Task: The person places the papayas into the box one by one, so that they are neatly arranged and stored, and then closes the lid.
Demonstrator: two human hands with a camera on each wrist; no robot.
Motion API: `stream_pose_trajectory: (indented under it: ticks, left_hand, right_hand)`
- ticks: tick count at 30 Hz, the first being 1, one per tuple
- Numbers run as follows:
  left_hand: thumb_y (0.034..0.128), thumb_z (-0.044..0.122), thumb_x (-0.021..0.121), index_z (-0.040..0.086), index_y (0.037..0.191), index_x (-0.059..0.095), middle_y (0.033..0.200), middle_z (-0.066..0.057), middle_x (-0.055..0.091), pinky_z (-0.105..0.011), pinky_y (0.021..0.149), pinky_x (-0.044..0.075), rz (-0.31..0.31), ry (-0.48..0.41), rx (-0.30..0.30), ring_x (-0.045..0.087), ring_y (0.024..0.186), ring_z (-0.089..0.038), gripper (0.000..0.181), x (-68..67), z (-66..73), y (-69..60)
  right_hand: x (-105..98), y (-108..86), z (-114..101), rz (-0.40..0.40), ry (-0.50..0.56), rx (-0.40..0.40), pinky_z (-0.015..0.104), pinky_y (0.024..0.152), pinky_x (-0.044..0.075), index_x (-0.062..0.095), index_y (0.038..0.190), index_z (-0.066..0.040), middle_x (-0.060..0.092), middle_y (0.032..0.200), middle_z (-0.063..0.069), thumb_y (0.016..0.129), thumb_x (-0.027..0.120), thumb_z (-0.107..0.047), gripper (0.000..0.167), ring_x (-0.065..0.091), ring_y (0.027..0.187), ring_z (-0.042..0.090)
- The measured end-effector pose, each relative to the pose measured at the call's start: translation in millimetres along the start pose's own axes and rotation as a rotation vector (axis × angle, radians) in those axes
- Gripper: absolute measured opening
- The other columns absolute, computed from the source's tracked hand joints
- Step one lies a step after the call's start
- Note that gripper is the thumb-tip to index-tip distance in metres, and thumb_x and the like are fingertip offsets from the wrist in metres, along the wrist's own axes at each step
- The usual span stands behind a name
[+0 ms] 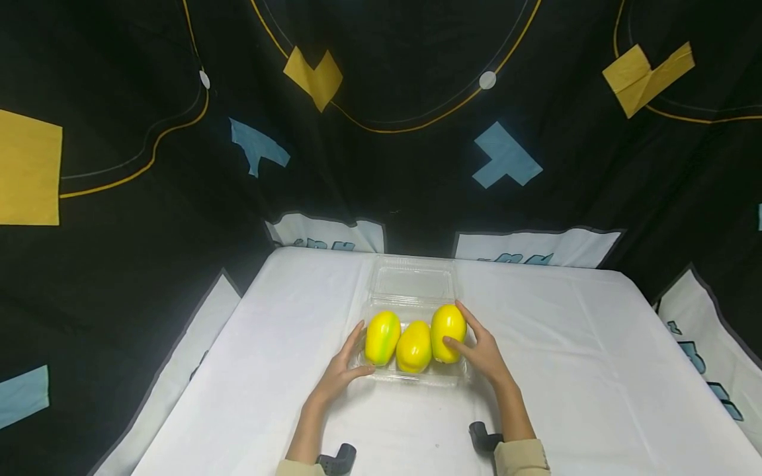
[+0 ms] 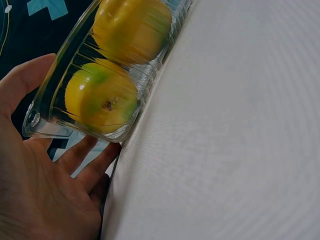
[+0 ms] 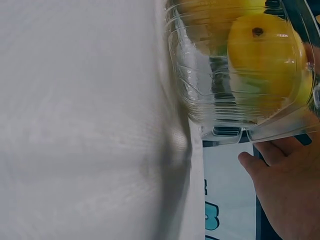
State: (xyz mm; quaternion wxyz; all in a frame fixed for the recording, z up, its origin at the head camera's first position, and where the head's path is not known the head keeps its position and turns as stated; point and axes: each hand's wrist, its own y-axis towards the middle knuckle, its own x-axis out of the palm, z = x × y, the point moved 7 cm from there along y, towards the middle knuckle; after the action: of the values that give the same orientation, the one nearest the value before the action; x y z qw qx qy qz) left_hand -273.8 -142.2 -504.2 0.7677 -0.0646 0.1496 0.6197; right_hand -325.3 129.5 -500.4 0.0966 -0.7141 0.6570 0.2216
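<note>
An opened clear plastic clamshell box (image 1: 417,379) lies on the table with its lid (image 1: 413,279) folded back. Inside it are a left yellow mango (image 1: 382,337) with a green streak, a middle mango (image 1: 413,348) and a right mango (image 1: 445,330). My right hand (image 1: 483,354) holds the right mango between thumb and fingers, at the box's right side. At the left side of the box, my left hand (image 1: 339,375) spreads straight fingers along the wall, its thumb by the front corner. In the left wrist view, its thumb (image 2: 32,75) touches the rim.
A white cloth (image 1: 571,357) covers the table. Dark curtains (image 1: 393,178) with yellow and blue patches hang behind and at the sides. Grey wrist devices (image 1: 339,458) sit near the sleeves.
</note>
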Motion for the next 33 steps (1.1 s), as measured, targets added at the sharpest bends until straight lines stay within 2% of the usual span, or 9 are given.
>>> stream_pose_trajectory:
  ticks: [17,25,33]
  left_hand:
    - [0.0801,0.018,0.063,0.015,0.149,0.017,0.151,-0.011,0.02,-0.066,0.103,0.008,0.0,0.008,-0.012,0.017,0.137,-0.034,0.082,0.9,2.3,0.0]
    - [0.0803,0.017,0.063,0.015,0.149,0.017,0.151,-0.012,0.02,-0.066,0.103,0.008,-0.003,0.005,-0.007,0.018,0.137,-0.034,0.083,0.7,1.9,-0.8]
    - [0.0803,0.017,0.063,0.016,0.149,0.017,0.151,-0.014,0.02,-0.066,0.103,0.008,-0.002,-0.002,-0.001,0.019,0.136,-0.035,0.083,0.7,-0.2,0.0]
  right_hand:
    - [1.7,1.7,3.8,-0.026,-0.014,0.039,0.062,0.105,0.015,0.027,0.146,-0.027,0.024,0.15,0.003,0.08,0.067,-0.044,0.079,0.018,0.137,0.032]
    - [2.7,1.3,4.1,-0.031,-0.026,0.031,0.058,0.107,0.015,0.031,0.145,-0.017,0.023,0.15,0.013,0.081,0.067,-0.039,0.076,0.018,0.137,0.033]
    - [3.3,1.8,5.4,-0.038,-0.053,0.032,0.059,0.106,0.015,0.033,0.144,-0.017,0.022,0.15,0.015,0.082,0.068,-0.038,0.075,0.018,0.137,0.034]
